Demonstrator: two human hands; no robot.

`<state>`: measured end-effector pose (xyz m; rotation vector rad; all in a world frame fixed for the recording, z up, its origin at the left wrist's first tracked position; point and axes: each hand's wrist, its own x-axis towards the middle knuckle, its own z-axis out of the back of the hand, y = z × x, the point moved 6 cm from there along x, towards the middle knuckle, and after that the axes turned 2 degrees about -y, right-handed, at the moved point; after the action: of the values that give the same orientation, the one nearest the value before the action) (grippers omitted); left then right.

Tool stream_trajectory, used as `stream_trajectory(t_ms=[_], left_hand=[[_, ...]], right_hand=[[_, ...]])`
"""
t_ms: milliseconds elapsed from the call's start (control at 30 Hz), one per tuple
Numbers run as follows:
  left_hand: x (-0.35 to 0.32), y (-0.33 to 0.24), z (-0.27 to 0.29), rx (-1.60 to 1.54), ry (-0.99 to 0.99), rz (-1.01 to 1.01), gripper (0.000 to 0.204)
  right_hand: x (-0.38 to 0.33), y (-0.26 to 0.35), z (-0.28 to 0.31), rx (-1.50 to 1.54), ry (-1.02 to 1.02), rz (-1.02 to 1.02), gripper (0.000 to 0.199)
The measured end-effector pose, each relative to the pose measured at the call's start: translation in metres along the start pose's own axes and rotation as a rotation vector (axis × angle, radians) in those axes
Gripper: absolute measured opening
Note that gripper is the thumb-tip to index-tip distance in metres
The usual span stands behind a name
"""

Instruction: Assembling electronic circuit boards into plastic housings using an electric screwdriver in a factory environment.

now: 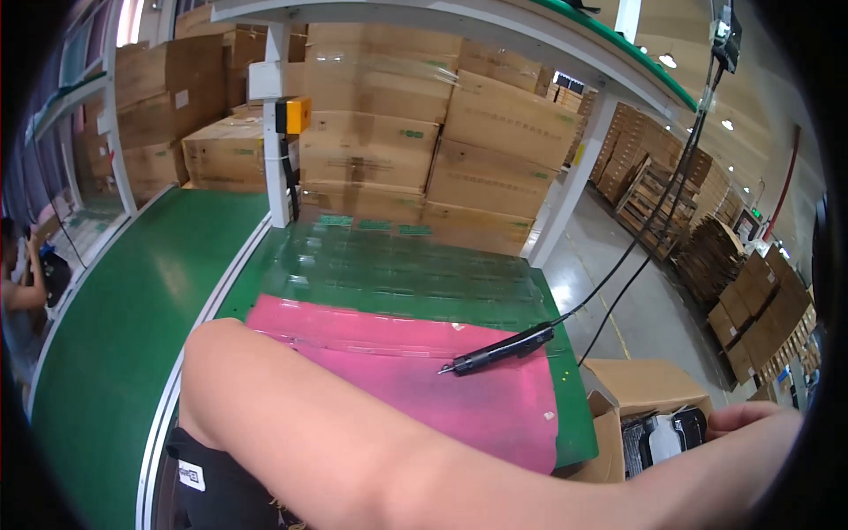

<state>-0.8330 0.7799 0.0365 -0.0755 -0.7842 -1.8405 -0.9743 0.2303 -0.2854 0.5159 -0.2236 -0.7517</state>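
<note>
My bare left arm reaches across the front of the bench from the left, its elbow over the green top; the left hand itself does not show. At the far right my right hand (747,419) is partly hidden behind its own wrist. Its loosely bent fingers sit at the edge of an open carton (658,373), with no object visible in them. Inside the carton lie black and pale grey plastic parts (664,438). A black electric screwdriver (503,349) rests on a pink mat (415,380), its cable rising to the right.
Clear plastic sheeting (397,269) covers the back of the green bench (579,411). Behind stand stacked cartons (371,150) and a white frame post (277,159). A green strip (132,309) runs along the left, where another person (25,291) works. Flattened cardboard (751,305) stands at right.
</note>
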Motion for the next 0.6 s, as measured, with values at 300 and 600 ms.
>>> stream_trajectory(t_ms=[300, 600], left_hand=[[-0.098, 0.012, -0.126, -0.326, 0.115, 0.166, 0.005], [-0.249, 0.003, -0.207, -0.823, 0.197, 0.760, 0.026]], right_hand=[[-0.055, -0.030, 0.026, -0.451, -0.318, 0.074, 0.029], [-0.082, 0.134, 0.204, 0.113, -0.727, 0.021, 0.045]])
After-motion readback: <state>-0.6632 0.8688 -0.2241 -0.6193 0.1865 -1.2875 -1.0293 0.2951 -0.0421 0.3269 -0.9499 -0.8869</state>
